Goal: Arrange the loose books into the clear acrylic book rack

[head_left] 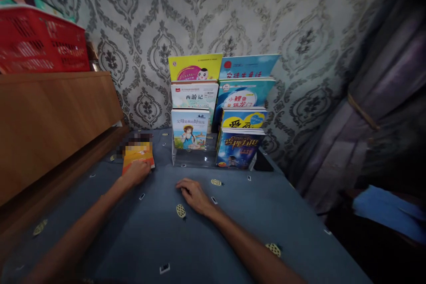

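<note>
An orange book (138, 155) lies flat on a blue-grey patterned cloth (233, 230), at the left side of the surface and close to a wooden board (49, 120). The top of its cover is blurred out. The person's left hand (136, 172) rests on the near end of this book with the fingers bent over the cover. It is too small to tell whether they are wrapped under the edge or only pressing down.

The right hand (195, 195) lies palm down on the cloth nearer the middle, well apart from the book, with loosely bent fingers holding nothing.

Just beyond both hands stands a clear plastic rack (193, 157) against the patterned wall. It is filled with children's books (189, 128) in two stepped columns, covers facing forward. A red basket (40, 40) sits on top of the wooden board at the far left, and a dark curtain (382, 97) hangs on the right.

The moment looks like first contact with the loose book, which has not been lifted. Because it lies flat, picking it up would likely call for sliding fingertips under the near edge or tipping it up first.
</note>
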### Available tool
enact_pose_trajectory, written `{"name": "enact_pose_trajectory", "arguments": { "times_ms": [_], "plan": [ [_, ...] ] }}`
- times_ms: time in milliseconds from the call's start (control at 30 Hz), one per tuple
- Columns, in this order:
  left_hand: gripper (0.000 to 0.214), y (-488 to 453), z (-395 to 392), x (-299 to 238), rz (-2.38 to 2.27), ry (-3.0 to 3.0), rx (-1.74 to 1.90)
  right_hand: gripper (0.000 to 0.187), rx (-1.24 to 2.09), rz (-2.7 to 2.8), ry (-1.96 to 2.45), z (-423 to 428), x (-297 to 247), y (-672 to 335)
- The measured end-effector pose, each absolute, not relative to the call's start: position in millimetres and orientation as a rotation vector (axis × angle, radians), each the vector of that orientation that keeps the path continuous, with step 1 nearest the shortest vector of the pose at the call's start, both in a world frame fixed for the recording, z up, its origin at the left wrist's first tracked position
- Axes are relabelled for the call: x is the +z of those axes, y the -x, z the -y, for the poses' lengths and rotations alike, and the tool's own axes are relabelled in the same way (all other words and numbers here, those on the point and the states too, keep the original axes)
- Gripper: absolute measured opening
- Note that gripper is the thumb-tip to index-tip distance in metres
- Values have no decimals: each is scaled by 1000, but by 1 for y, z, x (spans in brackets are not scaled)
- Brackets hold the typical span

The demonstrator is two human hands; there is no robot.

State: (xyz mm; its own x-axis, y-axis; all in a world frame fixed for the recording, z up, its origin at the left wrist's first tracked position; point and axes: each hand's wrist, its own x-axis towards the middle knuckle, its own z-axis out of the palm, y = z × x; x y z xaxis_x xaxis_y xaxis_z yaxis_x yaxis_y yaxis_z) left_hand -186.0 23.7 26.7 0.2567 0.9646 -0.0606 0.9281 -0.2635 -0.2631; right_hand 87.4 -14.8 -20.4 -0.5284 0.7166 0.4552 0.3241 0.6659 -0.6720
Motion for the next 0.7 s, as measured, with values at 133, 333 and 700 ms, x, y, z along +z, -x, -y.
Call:
{"name": "enact_pose_trajectory", "arguments": {
  "times_ms": [133, 333, 700],
  "plan": [
    [27, 170, 5, 32, 1699, 2464, 330, 34, 673, 2131, 801, 14, -21, -87],
    [46, 192, -37, 58, 1872, 2651, -42, 33, 669, 2132, 813, 13, -22, -87],
    [48, 222, -73, 7, 2175, 2168, -94, 35, 655, 2134, 844, 15, -20, -87]
  ]
}}
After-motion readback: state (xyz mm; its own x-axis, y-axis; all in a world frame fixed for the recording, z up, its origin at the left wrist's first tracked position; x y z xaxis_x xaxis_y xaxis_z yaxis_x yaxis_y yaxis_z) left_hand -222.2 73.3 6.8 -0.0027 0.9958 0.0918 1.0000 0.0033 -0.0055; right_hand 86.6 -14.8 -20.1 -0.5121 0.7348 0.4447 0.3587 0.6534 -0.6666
